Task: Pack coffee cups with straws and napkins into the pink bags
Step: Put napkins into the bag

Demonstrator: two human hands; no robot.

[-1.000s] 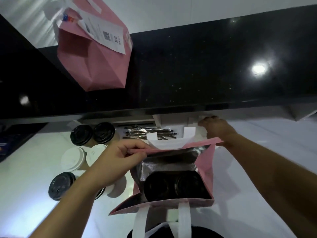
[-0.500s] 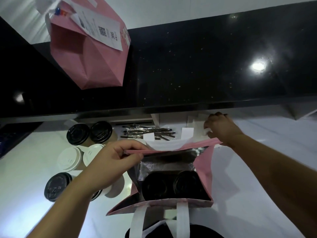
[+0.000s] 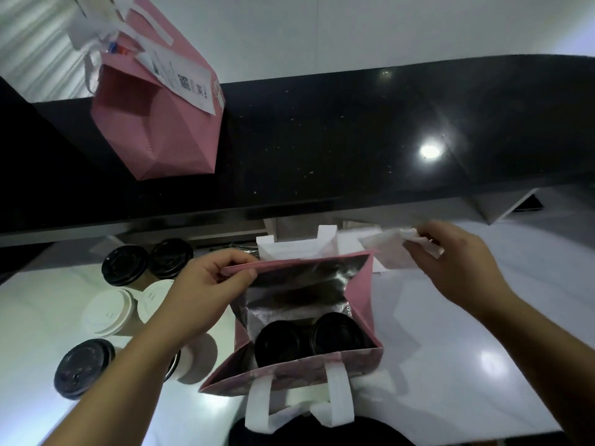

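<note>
An open pink bag [image 3: 362, 286] with a silver lining stands on the white counter in front of me. Two black-lidded coffee cups [image 3: 310, 339] sit side by side at its bottom. My left hand [image 3: 206, 291] pinches the bag's far left rim and holds it open. My right hand [image 3: 457, 255] is raised to the right of the bag and pinches a white napkin [image 3: 391, 244] that trails left toward the bag's mouth. Straws are almost hidden behind the bag's white handles.
Several lidded cups, black [image 3: 124, 265] and white [image 3: 108, 312], stand left of the bag. A second pink bag [image 3: 167, 123] with a receipt sits on the raised black ledge [image 3: 354, 140] at the back left. White counter [image 3: 483, 349] lies to the right.
My right hand has drawn back from under the ledge with a napkin in its fingers and lifted it beside the bag. My left hand keeps its hold on the rim.
</note>
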